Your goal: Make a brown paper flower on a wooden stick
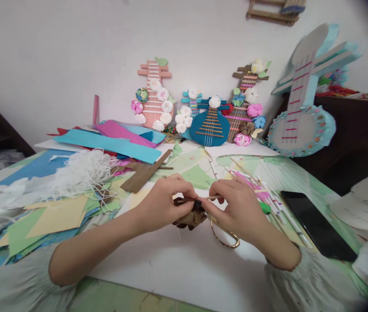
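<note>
Both hands meet above a white sheet (170, 264) in the middle of the table. Pinched in my left hand (170, 199) is a brown paper flower (190, 218), its crumpled petals hanging below the fingers. My right hand (236, 208) closes its thumb and fingers on a thin pale stick (213, 197), whose inner end reaches the flower's dark base. Whether the stick is inside the flower is hidden by the fingertips. Gold-handled scissors (226, 238) lie on the sheet just under my right hand; their blades are covered.
Left: white string (84, 171), coloured paper sheets (109, 145), a brown paper strip (148, 171) and green and yellow paper pieces (50, 219). Right: striped sticks (278, 208), a black phone (317, 223) and a white cup (366, 199). Flower-covered paper instruments (210, 125) lean against the wall behind.
</note>
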Demonstrator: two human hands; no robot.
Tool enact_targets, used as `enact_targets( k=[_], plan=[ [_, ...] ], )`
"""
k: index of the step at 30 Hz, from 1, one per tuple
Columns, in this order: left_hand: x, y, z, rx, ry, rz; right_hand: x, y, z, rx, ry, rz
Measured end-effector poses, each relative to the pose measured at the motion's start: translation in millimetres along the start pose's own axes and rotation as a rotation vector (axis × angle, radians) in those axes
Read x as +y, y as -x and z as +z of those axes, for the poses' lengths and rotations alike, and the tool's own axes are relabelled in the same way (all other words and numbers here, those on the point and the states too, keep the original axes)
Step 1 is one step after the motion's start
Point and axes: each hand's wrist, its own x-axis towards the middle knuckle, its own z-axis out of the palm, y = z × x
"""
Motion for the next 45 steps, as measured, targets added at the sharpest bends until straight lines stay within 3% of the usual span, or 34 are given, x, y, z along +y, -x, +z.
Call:
enact_targets(
  k=[7, 16, 27, 45],
  plan=[
    [2, 1, 0.0, 0.041, -0.001, -0.017, -2, -1, -1, 0.106, -0.020, -0.029],
    [3, 1, 1.3, 0.119, -0.046, 0.070, -1, -3, -6, 0.140, -0.002, -0.046],
    [3, 1, -1.1, 0.107, 0.032, 0.049, -4, -2, -8, 0.201, 0.009, -0.049],
    [7, 2, -2.9, 0.110, -0.018, 0.114, 1, -3, -9, 0.111, -0.073, -0.018]
  ],
)
